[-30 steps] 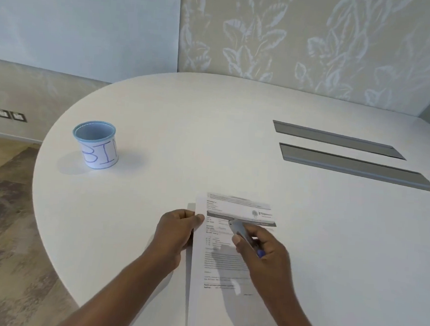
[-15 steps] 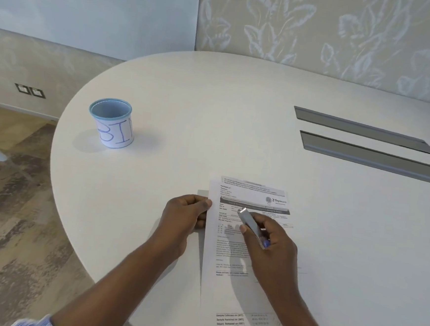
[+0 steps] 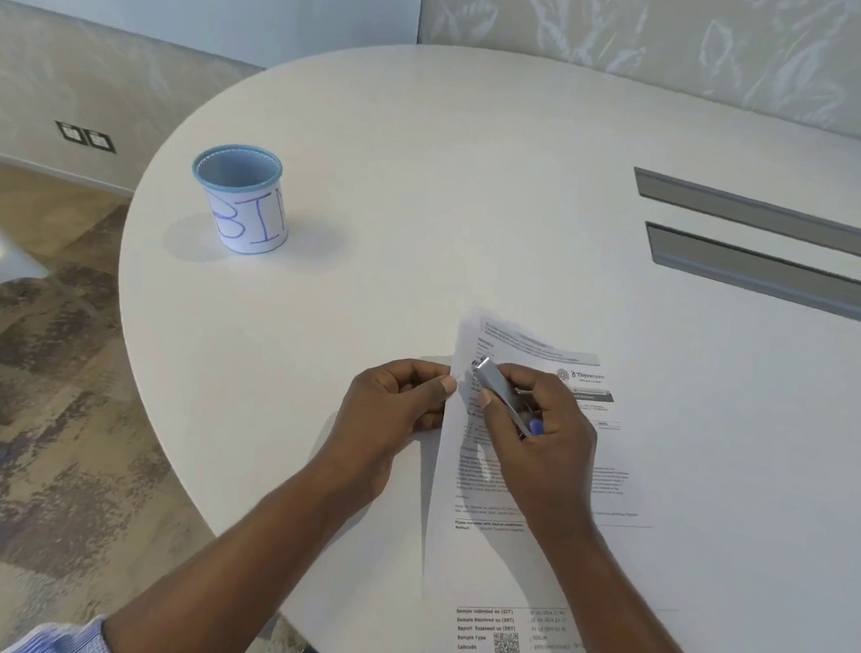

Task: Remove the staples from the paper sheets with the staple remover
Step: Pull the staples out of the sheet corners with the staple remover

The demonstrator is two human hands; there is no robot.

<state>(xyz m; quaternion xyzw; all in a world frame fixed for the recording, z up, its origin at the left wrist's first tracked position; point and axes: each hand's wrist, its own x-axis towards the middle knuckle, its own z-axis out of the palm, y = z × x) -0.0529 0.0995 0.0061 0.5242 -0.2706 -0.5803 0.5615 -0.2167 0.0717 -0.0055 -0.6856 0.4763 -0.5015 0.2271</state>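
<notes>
A white table (image 3: pixel 479 201) with a rounded left end carries printed paper sheets (image 3: pixel 491 573) that run to its near edge. Two grey slots (image 3: pixel 767 211) lie toward the right edge, with bare tabletop between them and the sheets. A blue-rimmed cup (image 3: pixel 245 203) marked "BIN" stands near the left edge, well apart from the sheets. The left hand (image 3: pixel 391 411) pinches the sheets' raised left edge near the top corner. The right hand (image 3: pixel 547 449), fingers curled, grips the metal staple remover (image 3: pixel 500 391), its tip at that corner, just beside the left thumb.
</notes>
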